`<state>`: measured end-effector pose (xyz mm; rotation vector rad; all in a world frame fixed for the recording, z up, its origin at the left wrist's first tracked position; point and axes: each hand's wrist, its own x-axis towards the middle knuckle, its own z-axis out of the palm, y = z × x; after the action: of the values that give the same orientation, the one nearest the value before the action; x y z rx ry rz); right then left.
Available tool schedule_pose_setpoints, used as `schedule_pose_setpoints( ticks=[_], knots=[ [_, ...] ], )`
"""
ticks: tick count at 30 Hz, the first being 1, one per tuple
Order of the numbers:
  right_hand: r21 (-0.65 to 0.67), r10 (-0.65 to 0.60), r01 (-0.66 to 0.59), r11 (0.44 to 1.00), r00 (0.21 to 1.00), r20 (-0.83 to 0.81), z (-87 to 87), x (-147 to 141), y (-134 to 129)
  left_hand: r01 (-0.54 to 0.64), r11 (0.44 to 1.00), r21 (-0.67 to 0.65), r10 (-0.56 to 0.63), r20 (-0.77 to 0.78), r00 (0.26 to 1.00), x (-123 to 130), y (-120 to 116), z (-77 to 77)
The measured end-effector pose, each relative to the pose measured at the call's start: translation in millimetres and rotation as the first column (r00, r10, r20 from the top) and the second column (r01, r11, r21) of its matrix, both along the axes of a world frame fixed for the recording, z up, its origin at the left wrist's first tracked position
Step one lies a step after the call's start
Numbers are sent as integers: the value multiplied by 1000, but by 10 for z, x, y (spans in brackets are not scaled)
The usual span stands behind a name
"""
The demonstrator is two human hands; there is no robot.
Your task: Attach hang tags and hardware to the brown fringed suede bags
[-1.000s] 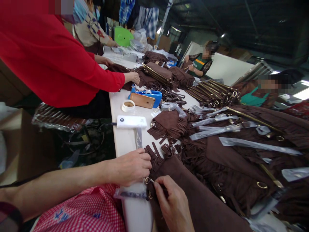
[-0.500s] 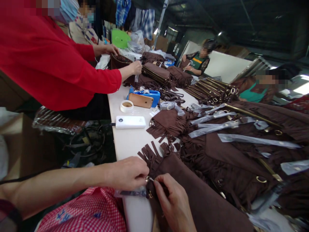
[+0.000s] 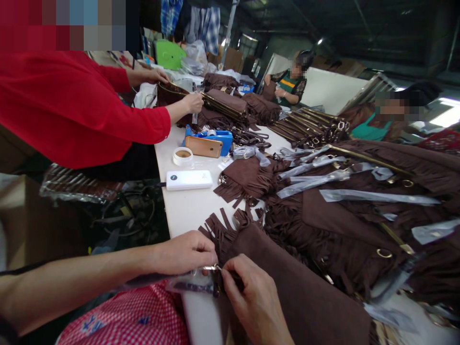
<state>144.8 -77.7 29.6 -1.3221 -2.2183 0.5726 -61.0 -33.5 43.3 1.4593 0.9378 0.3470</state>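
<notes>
My left hand (image 3: 192, 251) is closed on a gold-coloured snap hook (image 3: 209, 268). A dark strap in clear plastic wrap (image 3: 192, 281) hangs below that hand. My right hand (image 3: 253, 287) pinches at the hook's far end, by the edge of a brown fringed bag (image 3: 287, 268). What its fingertips hold is too small to make out. The two hands nearly touch at the bag's corner. The bag lies slantwise along the near table edge, its fringe (image 3: 221, 230) pointing away from me.
A white power bank (image 3: 189, 179), a tape roll (image 3: 182, 155), a phone (image 3: 203, 146) and a blue tape dispenser (image 3: 225, 139) lie on the white table (image 3: 176, 211). More brown bags (image 3: 338, 225) with plastic-wrapped straps are heaped at right. A co-worker in a red sleeve (image 3: 132, 115) handles a bag at left.
The view has shifted slightly. My hands have tilted the snap hook, which now shows lengthwise between them, and more of the wrapped strap is visible below my left hand.
</notes>
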Motion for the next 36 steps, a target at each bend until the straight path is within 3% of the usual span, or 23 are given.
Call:
schedule_pose_setpoints(
  ticks=[5, 10, 14, 20, 25, 27, 29, 32, 36],
  knots=[
    [95, 22, -28, 995, 997, 70, 39, -46, -3, -62, 997, -43, 64, 60, 996, 14, -48, -73],
    [115, 70, -77, 990, 995, 66, 37, -89, -16, -129, 954, -272, 174, 151, 973, 55, -113, -182],
    [98, 129, -141, 985, 985, 119, 9, -64, -39, -133, 933, -334, 205, 190, 960, 88, -143, -240],
    [47, 142, -149, 988, 981, 129, -20, -41, -61, -136, 946, -296, 191, 166, 967, 125, -145, -296],
    [-40, 176, -173, 984, 981, 76, -32, -55, -87, -45, 967, -249, 81, 137, 987, 117, -163, -225],
    [-98, 192, -187, 978, 980, 47, -8, -46, -86, -5, 985, -172, 20, 87, 996, 93, -176, -139],
    [-197, 199, -196, 961, 980, -2, 28, -18, -71, 8, 999, 38, -7, -28, 1000, 61, -181, -39],
    [-348, 165, -181, 920, 983, -77, 48, 44, -29, 24, 927, 375, 47, -179, 983, 9, -150, 69],
    [-474, 44, -140, 869, 977, -208, -35, 24, 7, -52, 849, 526, 160, -162, 974, -39, -85, 99]
  ],
)
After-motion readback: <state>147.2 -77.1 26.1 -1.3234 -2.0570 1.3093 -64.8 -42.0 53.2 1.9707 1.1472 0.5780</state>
